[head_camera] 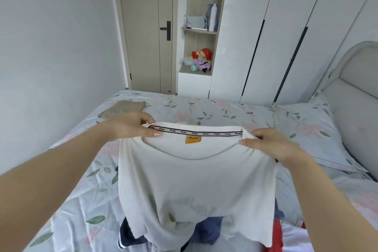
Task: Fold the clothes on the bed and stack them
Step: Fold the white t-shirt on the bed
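Note:
A white T-shirt with an orange neck label hangs in the air over the bed, held up by its shoulders. My left hand pinches the left shoulder by the collar. My right hand pinches the right shoulder. Below the shirt lies a pile of unfolded clothes: a navy garment with white stripes, a blue garment and something red, partly hidden by the shirt. A folded beige garment lies flat at the far left of the bed.
The bed has a floral sheet, with a pillow and a padded headboard at the right. Beyond it stand a white wardrobe, an open shelf with toys and a shut door.

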A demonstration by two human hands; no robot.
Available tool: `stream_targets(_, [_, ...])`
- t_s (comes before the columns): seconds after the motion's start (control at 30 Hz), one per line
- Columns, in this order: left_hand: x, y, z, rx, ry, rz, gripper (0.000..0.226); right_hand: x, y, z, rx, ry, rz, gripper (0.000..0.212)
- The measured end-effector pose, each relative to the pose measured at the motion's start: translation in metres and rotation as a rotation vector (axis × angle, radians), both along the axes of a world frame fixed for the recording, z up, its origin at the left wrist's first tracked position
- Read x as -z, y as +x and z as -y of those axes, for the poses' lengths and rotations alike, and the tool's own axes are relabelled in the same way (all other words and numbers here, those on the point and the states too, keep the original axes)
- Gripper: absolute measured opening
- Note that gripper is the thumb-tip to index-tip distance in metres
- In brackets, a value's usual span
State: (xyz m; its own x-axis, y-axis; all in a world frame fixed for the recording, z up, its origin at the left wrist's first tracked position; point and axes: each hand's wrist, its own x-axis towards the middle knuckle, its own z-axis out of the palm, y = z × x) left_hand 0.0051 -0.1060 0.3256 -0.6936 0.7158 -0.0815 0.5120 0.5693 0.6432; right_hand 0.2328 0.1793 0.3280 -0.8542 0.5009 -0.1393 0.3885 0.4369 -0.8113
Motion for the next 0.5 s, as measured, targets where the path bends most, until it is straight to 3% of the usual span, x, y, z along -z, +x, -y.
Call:
stream_targets(0.1, [-0.004, -0.004, 0.019, 0.132, -0.014, 0.201, 0.040, 0.013, 0.005, 0.006, 0.118, -0.066, -0.186, 0.037])
stream_targets(0.17, [-0.005, -0.002, 0.027, 0.205, -0.136, 0.240, 0.032, 0.014, 0.010, 0.010, 0.146, -0.105, -0.209, 0.028])
stream_targets(0.23, [-0.002, 0.001, 0.032, 0.247, -0.313, 0.178, 0.018, 0.016, 0.019, 0.013, 0.048, -0.077, -0.096, 0.017])
stream_targets(0.3, [0.001, 0.003, 0.040, 0.230, -0.377, 0.163, 0.023, 0.021, 0.032, 0.015, -0.054, 0.016, 0.056, 0.015])
stream_targets(0.4, [0.007, 0.012, 0.051, 0.232, -0.331, 0.231, 0.023, 0.034, 0.051, 0.015, -0.076, 0.118, 0.143, 0.021])
stream_targets(0.5, [0.010, 0.031, 0.057, 0.195, -0.229, 0.245, 0.006, 0.044, 0.072, 0.017, -0.030, 0.100, 0.008, 0.021])
